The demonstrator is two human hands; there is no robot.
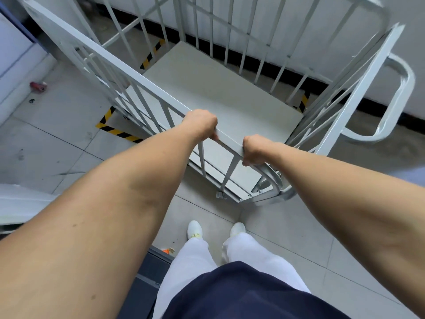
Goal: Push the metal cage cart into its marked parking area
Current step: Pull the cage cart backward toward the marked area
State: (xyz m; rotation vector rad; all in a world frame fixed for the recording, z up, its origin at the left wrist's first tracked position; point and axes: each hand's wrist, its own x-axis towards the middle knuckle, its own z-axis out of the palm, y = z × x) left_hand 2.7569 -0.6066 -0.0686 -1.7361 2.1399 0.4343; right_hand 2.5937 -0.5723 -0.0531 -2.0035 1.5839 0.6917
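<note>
The metal cage cart [115,63] is pale grey with barred sides and a flat, empty floor panel, and it fills the upper middle of the view. My left hand [201,122] and my right hand [254,149] both grip the near top rail, close together. Yellow-and-black striped floor tape [117,131] marks a parking area: one corner shows at the cart's left, one strip behind its far left, a short piece under its right side. The cart stands over this marking, close to the wall.
A white wall with a black skirting [271,65] runs behind the cart. A curved handle loop [391,107] sticks out on the cart's right. A small red object [38,86] lies on the tiles at the left. My feet stand just behind the cart.
</note>
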